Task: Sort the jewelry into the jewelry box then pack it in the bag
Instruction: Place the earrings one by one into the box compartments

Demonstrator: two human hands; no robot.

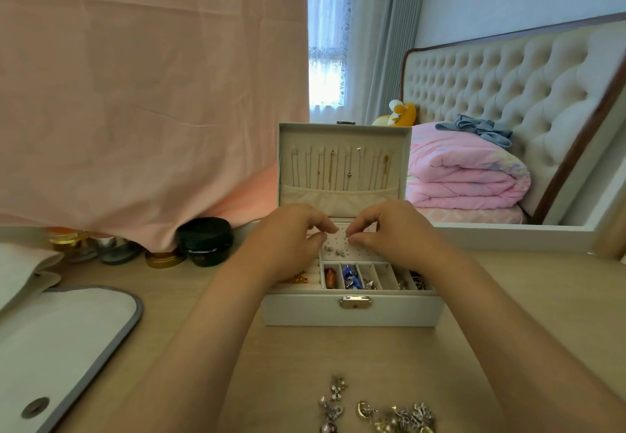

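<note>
White jewelry box (352, 310) — two hands

One head-mounted wide-angle view is provided. It looks forward and slightly down from above the near edge of the wooden table (508, 297), close enough that both forearms enter from the bottom of the frame. The open jewelry box (352, 310) sits centred at middle distance, its raised lid facing the camera. Loose jewelry (379, 412) lies nearest, at the bottom edge. The far field covers a pink cloth (152, 94) left and a bed headboard (508, 77) right. Straight edges bow toward the frame borders.
</note>
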